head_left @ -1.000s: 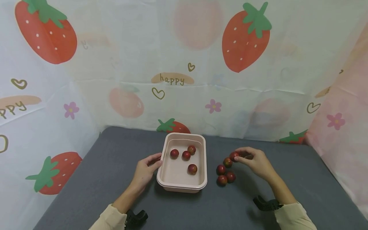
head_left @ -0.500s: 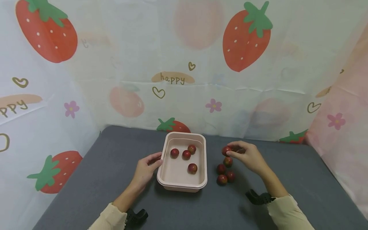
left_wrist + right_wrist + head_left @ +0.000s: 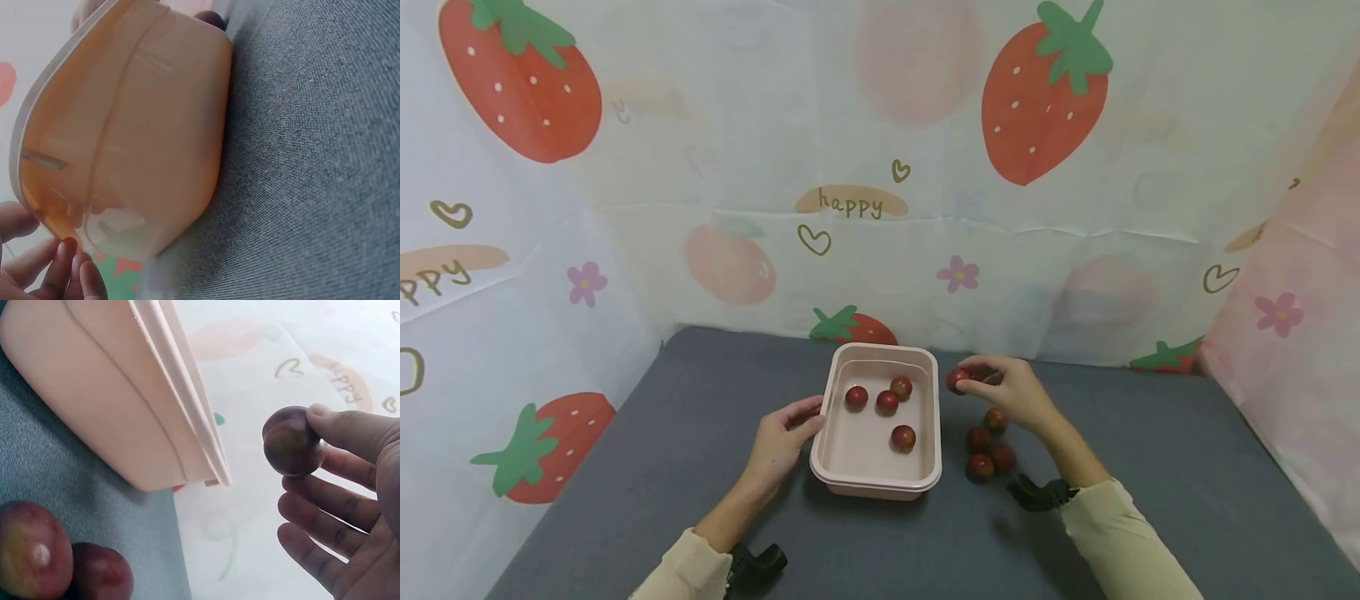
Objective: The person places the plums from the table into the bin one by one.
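Pinching a dark-red fruit (image 3: 956,381) right of centre with our right hand (image 3: 1013,392), we grip the pink tub (image 3: 853,454), mid-frame, with our left hand (image 3: 778,440).

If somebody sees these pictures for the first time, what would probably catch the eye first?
Probably the big red strawberries printed on the white backdrop behind the table. Next, the pale pink box on that table, with four dark red fruits inside and the left hand at its rim. Then the right hand, pinching another fruit just right of the box.
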Tool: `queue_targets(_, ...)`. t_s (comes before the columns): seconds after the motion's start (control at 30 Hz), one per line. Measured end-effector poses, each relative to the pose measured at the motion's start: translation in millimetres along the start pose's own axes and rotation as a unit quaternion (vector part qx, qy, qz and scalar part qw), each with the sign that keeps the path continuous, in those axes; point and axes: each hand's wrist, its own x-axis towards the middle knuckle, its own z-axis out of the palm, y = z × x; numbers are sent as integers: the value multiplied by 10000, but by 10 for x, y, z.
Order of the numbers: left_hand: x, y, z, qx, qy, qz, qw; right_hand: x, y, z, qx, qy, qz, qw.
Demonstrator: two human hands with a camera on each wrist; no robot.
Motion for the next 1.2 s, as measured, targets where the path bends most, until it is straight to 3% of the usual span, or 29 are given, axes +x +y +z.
queue_targets(0.63, 0, 14, -1, 4, -3, -8, 10000, 270, -109, 241, 9, -195, -235, 9995)
queue_targets(1.2, 0, 7, -3, -29, 1, 2, 10000, 384, -122, 426, -136, -334, -426, 9984)
